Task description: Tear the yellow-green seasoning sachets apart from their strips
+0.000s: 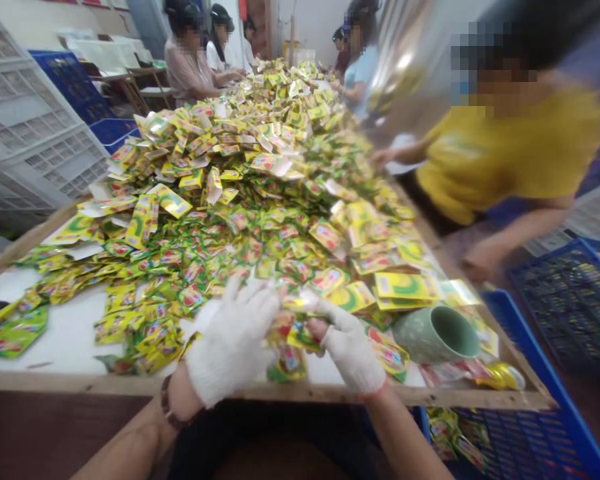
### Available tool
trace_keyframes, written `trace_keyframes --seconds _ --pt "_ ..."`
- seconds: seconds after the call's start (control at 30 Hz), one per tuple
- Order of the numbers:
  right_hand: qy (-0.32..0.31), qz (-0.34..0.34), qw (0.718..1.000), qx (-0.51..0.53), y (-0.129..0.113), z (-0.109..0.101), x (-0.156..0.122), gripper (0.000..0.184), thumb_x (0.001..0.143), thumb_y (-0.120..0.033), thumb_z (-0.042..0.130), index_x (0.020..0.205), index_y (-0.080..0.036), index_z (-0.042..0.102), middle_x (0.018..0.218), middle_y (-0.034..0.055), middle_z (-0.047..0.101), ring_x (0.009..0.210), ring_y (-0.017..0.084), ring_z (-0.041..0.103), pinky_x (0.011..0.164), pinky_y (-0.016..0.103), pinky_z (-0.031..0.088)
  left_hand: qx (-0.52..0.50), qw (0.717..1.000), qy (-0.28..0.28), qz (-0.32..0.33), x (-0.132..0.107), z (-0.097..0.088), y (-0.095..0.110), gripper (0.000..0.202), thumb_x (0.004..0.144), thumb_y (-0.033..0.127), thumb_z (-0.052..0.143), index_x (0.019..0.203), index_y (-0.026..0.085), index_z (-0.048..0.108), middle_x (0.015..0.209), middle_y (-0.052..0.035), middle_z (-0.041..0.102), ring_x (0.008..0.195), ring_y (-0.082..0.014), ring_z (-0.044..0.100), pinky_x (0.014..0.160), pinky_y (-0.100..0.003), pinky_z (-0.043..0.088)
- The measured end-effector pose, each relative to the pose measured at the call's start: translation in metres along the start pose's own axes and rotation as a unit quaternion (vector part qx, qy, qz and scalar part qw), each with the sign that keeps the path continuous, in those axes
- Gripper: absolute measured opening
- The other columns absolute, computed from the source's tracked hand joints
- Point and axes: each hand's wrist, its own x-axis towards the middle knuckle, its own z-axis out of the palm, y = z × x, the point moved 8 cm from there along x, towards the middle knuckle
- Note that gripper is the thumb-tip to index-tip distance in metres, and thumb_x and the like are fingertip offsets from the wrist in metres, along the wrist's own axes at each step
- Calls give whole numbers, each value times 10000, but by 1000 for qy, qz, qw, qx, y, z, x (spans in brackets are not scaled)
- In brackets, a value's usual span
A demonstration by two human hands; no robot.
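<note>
My left hand [237, 337], in a white knitted glove, lies over the sachets near the table's front edge. Its fingers are stretched out, slightly blurred. Close beside it, my right hand [350, 343] wears a similar glove with a bare fingertip showing. Thumb and fingers pinch a small yellow-green sachet [303, 335] between the two hands. Below that, another green sachet [286, 365] lies on the white tabletop. Loose sachets [165, 327] spread to the left of my left hand. Flat yellow cartons [405, 287] are stacked beyond my right hand.
A green cup [437, 333] lies on its side at the right front corner. The wooden rim [130, 383] edges the table. A large heap of cartons [260, 147] runs down its length. A blue crate [530, 433] stands below right; a person in yellow [510, 147] is nearby.
</note>
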Motion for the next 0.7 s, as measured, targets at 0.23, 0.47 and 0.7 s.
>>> trace_keyframes --seconds 0.23,0.47,0.7 --pt "79 -75 986 -123 -16 0 1 227 814 -407 575 894 -195 560 694 -12 569 522 120 495 488 245 442 69 998 7 -11 -15 11 -9 369 711 234 627 1069 173 563 991 -88 645 929 -259 589 787 -367 470" --pt "-24 -139 948 -284 -31 18 4 83 802 -237 581 829 -215 656 802 19 654 776 199 592 720 305 464 35 999 -28 4 -19 21 -7 424 677 166 601 1099 149 566 1008 -97 645 904 -262 589 758 -375 477" --pt "-20 -114 946 -304 -34 12 3 255 815 -237 524 1043 -195 629 1016 75 673 938 237 606 841 356 469 57 998 -3 7 -21 26 -6 438 691 170 595 1126 144 556 1023 -101 648 918 -276 587 768 -407 489"
